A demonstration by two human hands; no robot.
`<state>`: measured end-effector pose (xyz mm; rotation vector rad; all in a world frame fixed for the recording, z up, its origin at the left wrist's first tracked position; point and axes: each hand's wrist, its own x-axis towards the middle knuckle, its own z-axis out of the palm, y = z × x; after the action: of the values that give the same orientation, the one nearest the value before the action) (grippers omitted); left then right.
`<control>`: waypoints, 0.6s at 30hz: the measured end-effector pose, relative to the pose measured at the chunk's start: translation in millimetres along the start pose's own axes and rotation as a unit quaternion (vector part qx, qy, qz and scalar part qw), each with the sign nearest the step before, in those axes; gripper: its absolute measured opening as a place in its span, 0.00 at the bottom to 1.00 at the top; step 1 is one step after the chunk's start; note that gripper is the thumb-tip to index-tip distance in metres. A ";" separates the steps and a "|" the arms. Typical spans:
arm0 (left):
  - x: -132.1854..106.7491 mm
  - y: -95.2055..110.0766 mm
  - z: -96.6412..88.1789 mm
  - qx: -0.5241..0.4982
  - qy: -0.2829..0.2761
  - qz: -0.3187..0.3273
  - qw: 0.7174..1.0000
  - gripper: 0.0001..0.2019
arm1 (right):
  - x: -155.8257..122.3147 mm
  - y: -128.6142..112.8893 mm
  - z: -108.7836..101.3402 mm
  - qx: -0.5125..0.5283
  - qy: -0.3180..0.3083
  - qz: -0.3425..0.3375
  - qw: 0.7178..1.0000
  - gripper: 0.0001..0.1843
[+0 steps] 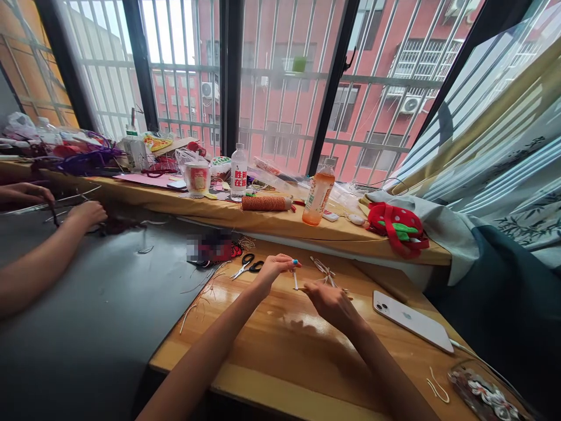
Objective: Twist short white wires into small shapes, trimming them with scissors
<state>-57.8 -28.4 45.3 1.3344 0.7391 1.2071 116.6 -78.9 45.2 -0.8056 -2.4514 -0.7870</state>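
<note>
My left hand is closed in a pinch over the wooden table. A small bright blue piece shows at its fingertips, too small to name. A short white cord hangs down from those fingertips towards my right hand. That hand is closed around a thin light stick, whose tip meets the cord's lower end; the rest of it is hidden by the fingers. Behind the right hand lies a loose bundle of pale cord. Scissors with black handles rest left of my left hand.
A white phone with a cable lies at the right. On the sill stand an orange drink bottle, a clear bottle and a spool of orange cord. Another person's hands work with dark yarn at the far left.
</note>
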 end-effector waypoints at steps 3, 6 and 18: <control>-0.8 1.1 -0.2 0.007 -0.001 0.025 1.000 0.10 | 1.0 -1.6 0.4 0.000 0.004 -0.020 1.000 0.08; -1.5 2.8 0.7 0.010 -0.006 0.032 0.999 0.10 | 1.1 -2.4 1.9 -0.005 0.005 -0.021 1.000 0.09; -4.0 6.6 4.2 0.026 -0.043 0.067 0.997 0.10 | 3.7 1.5 -4.6 -0.050 0.013 0.012 0.999 0.08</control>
<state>-56.5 -34.5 51.4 1.4879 0.6315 1.2346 115.8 -79.4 51.2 -0.8548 -2.3916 -0.9106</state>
